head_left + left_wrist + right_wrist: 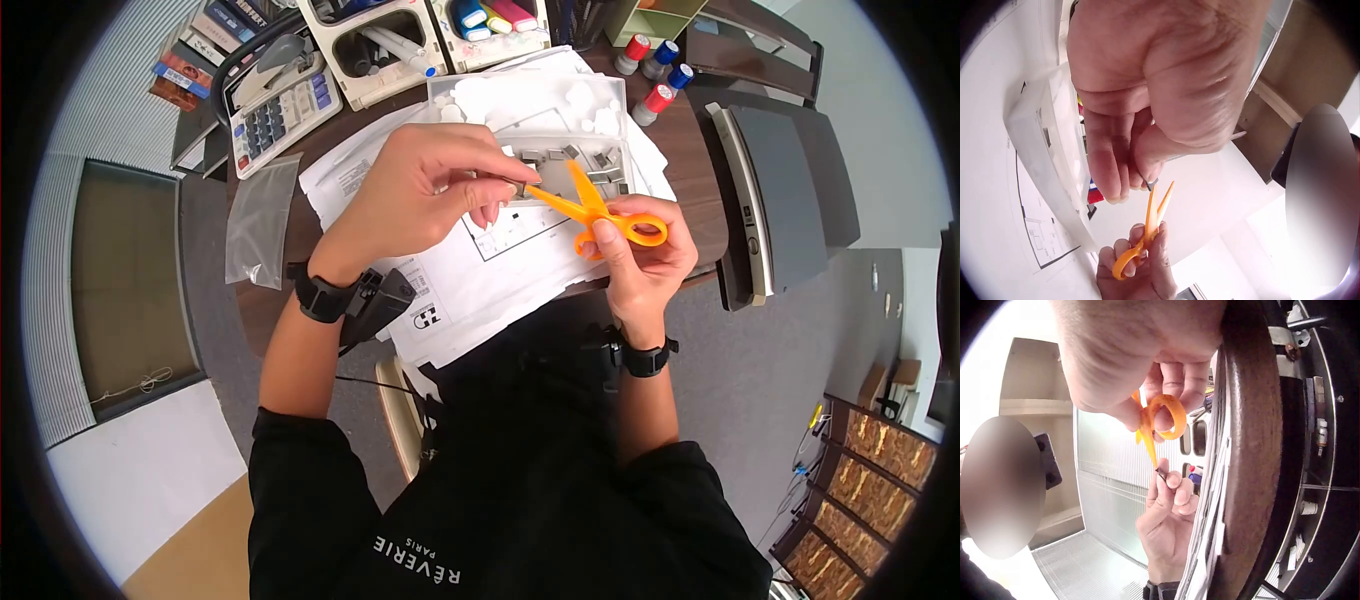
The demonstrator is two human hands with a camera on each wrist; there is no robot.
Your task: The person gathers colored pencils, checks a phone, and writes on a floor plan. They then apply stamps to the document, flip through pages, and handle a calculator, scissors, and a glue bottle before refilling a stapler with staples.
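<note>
Between the thumb and fingertips of my left hand is pinched a small dark piece, mostly covered by the fingers; its kind I cannot tell. My right hand grips orange scissors by the handle loops, with the blades spread apart. One blade tip meets the small piece in all three views. Behind and below the hands lies a translucent plastic box, holding small metal-looking pieces and white round bits. Printed paper sheets are spread under it.
A calculator and a clear plastic bag lie at the left. Pen holders stand at the back, beside several small bottles with red or blue caps. A dark grey machine flanks the table's right edge.
</note>
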